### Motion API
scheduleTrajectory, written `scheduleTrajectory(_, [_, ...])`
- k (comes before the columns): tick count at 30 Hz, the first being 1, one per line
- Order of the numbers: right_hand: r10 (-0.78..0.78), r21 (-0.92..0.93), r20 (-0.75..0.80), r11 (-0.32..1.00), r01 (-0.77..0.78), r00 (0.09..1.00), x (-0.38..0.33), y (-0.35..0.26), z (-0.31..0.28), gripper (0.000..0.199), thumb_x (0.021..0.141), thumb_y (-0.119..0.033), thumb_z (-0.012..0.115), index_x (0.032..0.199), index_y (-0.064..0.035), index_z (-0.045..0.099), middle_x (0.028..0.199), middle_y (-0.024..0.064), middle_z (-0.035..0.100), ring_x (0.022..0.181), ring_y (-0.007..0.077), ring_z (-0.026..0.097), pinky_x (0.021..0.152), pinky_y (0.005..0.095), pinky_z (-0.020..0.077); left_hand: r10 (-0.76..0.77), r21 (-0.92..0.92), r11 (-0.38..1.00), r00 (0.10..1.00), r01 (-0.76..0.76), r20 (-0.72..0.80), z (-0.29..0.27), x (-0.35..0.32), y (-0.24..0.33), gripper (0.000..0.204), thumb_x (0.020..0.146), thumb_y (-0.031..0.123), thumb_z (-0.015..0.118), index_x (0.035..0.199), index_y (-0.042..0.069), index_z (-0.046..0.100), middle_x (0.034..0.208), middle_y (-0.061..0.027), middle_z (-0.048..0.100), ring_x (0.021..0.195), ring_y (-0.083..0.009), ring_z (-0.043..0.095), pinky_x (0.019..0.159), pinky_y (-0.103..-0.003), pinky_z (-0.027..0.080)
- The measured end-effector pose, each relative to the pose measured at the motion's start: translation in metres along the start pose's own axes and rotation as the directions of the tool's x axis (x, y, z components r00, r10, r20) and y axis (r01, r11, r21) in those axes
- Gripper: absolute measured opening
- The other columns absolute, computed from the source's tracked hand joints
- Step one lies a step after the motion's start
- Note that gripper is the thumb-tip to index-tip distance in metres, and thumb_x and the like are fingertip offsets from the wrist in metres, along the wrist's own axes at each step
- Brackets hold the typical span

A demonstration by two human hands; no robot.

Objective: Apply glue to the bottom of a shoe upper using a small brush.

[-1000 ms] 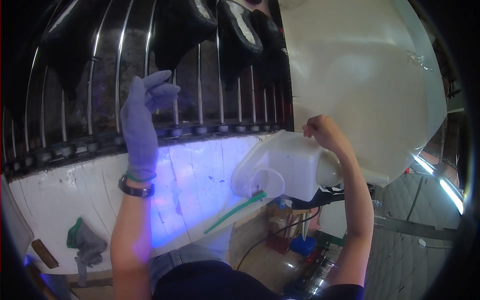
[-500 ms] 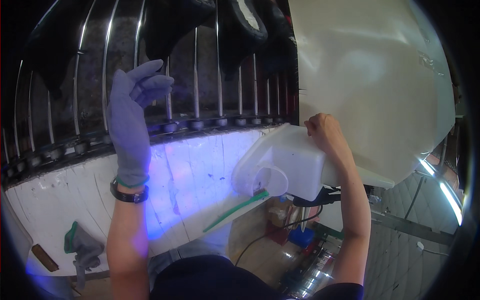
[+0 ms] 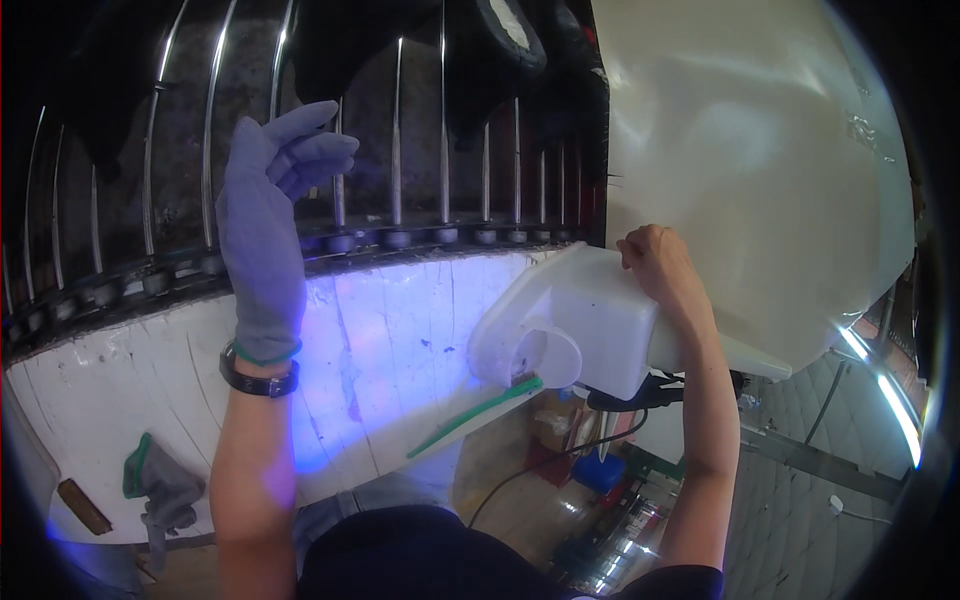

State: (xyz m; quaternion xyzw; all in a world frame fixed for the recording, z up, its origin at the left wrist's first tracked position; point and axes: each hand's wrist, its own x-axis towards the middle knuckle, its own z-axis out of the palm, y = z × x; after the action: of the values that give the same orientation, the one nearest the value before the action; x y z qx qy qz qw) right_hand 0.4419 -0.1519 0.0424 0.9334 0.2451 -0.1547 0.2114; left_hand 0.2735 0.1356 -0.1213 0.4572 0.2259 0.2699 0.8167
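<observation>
My left hand (image 3: 270,220), in a grey glove with a green cuff, is raised over a white ledge (image 3: 390,340). Its fingers are stretched out, slightly bent and apart, with nothing in them, in front of a row of upright metal rods (image 3: 397,140). My bare right hand (image 3: 660,262) is at the top of a white plastic container (image 3: 605,315) with a round opening, beside a large cream panel (image 3: 740,190). Its fingers are curled closed; whatever they hold is hidden. Below the opening lies a green-handled brush (image 3: 475,412).
Black shoe-like forms (image 3: 500,70) hang among the rods. On the ledge's left lie a grey glove (image 3: 165,485) and a brown block (image 3: 84,506). A black cable (image 3: 540,458) runs beneath the container, near a blue object (image 3: 598,472). A light tube (image 3: 898,415) glows at right.
The view has shifted slightly, so the rods and container sit a little differently. Both hands keep nearly the same pose, and the black forms have moved slightly along.
</observation>
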Motion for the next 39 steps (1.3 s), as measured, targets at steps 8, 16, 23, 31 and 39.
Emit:
scheduleTrajectory(8, [-0.127, -0.061, 0.051, 0.990, 0.130, 0.991, 0.003, 0.002, 0.002, 0.021, 0.079, -0.007, 0.056, 0.062, 0.0063, 0.055, 0.070, 0.0250, 0.058, 0.072, 0.0421, 0.059, 0.067, 0.0479, 0.0474, 0.026, 0.014, 1.000, 1.000, -0.026, 0.004, -0.002, 0.000, 0.001, 0.063, 0.105, 0.044, 0.019, 0.118, -0.001, 0.061, 0.096, -0.0118, 0.069, 0.093, -0.0196, 0.065, 0.092, -0.034, 0.047])
scheduleTrajectory(16, [-0.013, 0.037, 0.026, 0.999, 0.013, 1.000, -0.002, -0.003, -0.002, 0.018, 0.081, -0.009, 0.059, 0.071, 0.0050, 0.064, 0.072, 0.0238, 0.060, 0.071, 0.0417, 0.059, 0.068, 0.0457, 0.0482, 0.011, -0.019, 1.000, 1.000, -0.011, -0.009, 0.000, 0.000, 0.001, 0.062, 0.105, 0.044, 0.020, 0.117, -0.001, 0.062, 0.095, -0.0113, 0.069, 0.092, -0.0191, 0.065, 0.092, -0.034, 0.047])
scheduleTrajectory(23, [-0.029, -0.018, 0.058, 0.999, 0.030, 0.998, 0.002, 0.000, 0.000, 0.021, 0.083, -0.012, 0.061, 0.072, 0.0052, 0.065, 0.071, 0.0241, 0.060, 0.071, 0.0419, 0.059, 0.069, 0.0458, 0.0487, -0.002, 0.004, 1.000, 1.000, 0.002, -0.009, -0.002, 0.001, 0.001, 0.063, 0.105, 0.044, 0.020, 0.117, -0.001, 0.062, 0.096, -0.0114, 0.069, 0.091, -0.0191, 0.065, 0.092, -0.034, 0.047])
scheduleTrajectory(31, [-0.086, 0.009, 0.021, 0.996, 0.086, 0.996, -0.003, 0.004, 0.001, 0.024, 0.086, -0.015, 0.059, 0.072, 0.0048, 0.064, 0.070, 0.0238, 0.060, 0.071, 0.0412, 0.060, 0.070, 0.0467, 0.0482, -0.001, -0.028, 1.000, 1.000, 0.001, 0.012, -0.002, 0.000, 0.001, 0.063, 0.105, 0.044, 0.019, 0.117, -0.001, 0.061, 0.096, -0.0111, 0.069, 0.091, -0.0189, 0.065, 0.092, -0.034, 0.047])
scheduleTrajectory(39, [0.049, 0.027, 0.083, 0.998, -0.052, 0.995, 0.002, 0.000, -0.003, 0.025, 0.087, -0.015, 0.058, 0.073, 0.0050, 0.064, 0.071, 0.0241, 0.060, 0.070, 0.0420, 0.059, 0.070, 0.0464, 0.0479, 0.009, 0.010, 1.000, 1.000, -0.010, 0.006, -0.001, 0.001, 0.000, 0.063, 0.105, 0.044, 0.019, 0.116, 0.000, 0.062, 0.095, -0.0116, 0.069, 0.091, -0.0193, 0.065, 0.092, -0.035, 0.048])
